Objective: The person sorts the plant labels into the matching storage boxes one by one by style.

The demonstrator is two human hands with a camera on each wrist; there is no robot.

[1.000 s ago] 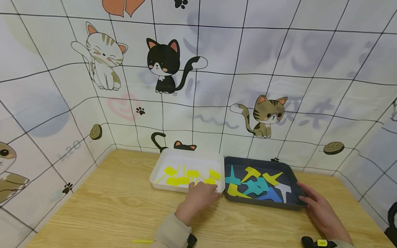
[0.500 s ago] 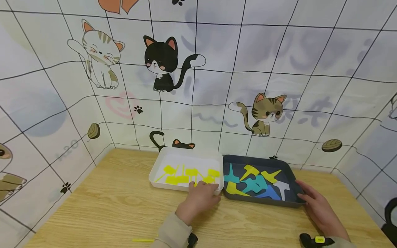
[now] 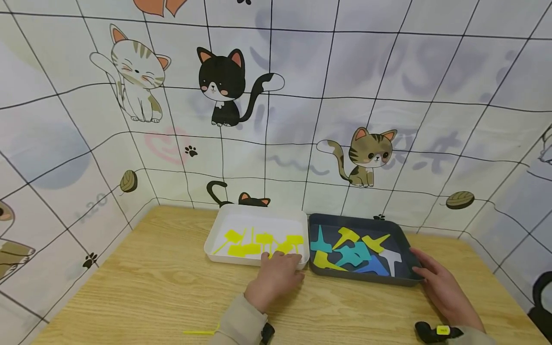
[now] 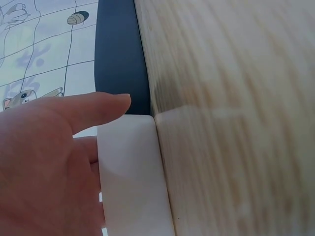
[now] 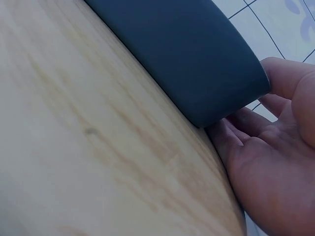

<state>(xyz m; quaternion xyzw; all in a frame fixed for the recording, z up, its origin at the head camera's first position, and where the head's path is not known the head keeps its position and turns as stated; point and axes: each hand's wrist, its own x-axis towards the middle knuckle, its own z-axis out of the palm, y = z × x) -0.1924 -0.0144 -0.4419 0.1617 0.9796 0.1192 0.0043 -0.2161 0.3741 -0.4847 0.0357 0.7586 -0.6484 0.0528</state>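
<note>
A white tray (image 3: 215,251) holds several flat yellow cutouts (image 3: 246,249), some with thin stems. My left hand (image 3: 278,278) reaches over its near right rim: the fingers go inside, while the thumb (image 4: 110,105) stays outside near the seam between the trays. To the right, a dark grey tray (image 3: 366,277) touches the white one. In it lie flat T-like cutouts in yellow, teal (image 3: 355,254), blue (image 3: 374,266) and pale grey (image 3: 392,258). My right hand (image 3: 446,287) grips that tray's near right corner, with the thumb on the rim and fingers curling below the corner.
Both trays rest on a wooden table (image 3: 151,278), close to a wall sheet (image 3: 293,120) printed with cats and grid lines. A thin yellow strip (image 3: 199,332) lies beside the left sleeve. Some black object (image 3: 542,302) stands at the right edge.
The head view has shifted slightly, so the whole scene sits a little higher and farther left. Both hands keep their places on the trays.
</note>
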